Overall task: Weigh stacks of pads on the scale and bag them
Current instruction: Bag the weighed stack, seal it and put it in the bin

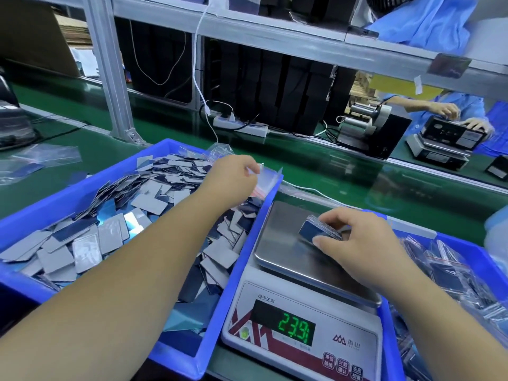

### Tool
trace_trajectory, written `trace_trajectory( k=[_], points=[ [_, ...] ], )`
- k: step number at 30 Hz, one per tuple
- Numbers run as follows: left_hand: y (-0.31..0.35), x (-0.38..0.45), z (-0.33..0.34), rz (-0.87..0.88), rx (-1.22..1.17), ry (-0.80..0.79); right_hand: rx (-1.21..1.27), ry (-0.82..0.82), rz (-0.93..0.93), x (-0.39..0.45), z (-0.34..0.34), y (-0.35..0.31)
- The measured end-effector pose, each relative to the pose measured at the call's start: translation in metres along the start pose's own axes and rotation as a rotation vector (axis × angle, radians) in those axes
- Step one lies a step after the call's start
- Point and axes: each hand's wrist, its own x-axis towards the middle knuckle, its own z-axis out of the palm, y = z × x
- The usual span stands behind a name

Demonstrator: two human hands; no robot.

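A white scale (302, 334) with a steel pan (277, 243) stands between two blue bins; its green display reads 23.9. On the pan lies a small stack of pads (316, 231), dark blue on top, and my right hand (354, 237) grips it by its sides. My left hand (233, 177) reaches over the far right corner of the left blue bin (68, 199) and pinches a clear zip bag (265, 178) with a red strip. Loose grey and blue pads (132, 224) fill that bin.
A second blue bin (481, 257) at the right holds several bagged stacks. Empty clear bags (46, 158) lie on the green belt at the left. Behind stand an aluminium post (110, 67), a power strip (242, 126), and another worker's hands at a second scale (439, 144).
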Motion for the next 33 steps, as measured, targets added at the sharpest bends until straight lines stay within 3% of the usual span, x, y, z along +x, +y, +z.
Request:
trace_trajectory(
  k=[3,7,10,19,29,33],
  points=[
    [-0.02,0.011,0.013,0.037,0.148,0.012,-0.011,-0.035,-0.051,-0.003,0.003,-0.005],
    [-0.024,0.013,0.036,0.058,0.439,-0.134,-0.003,-0.061,-0.086,-0.005,0.005,-0.006],
    [-0.021,0.014,0.045,0.043,0.545,-0.103,-0.006,-0.066,-0.102,-0.005,0.003,-0.006],
    [-0.016,0.011,0.03,-0.033,0.455,0.019,-0.017,-0.077,-0.142,-0.006,0.002,-0.007],
    [-0.01,0.009,0.005,-0.089,0.341,-0.147,-0.03,-0.08,-0.131,-0.005,0.003,-0.006],
    [-0.006,0.009,0.002,-0.06,0.28,-0.008,0.025,-0.081,-0.086,-0.004,0.003,-0.005]
  ],
)
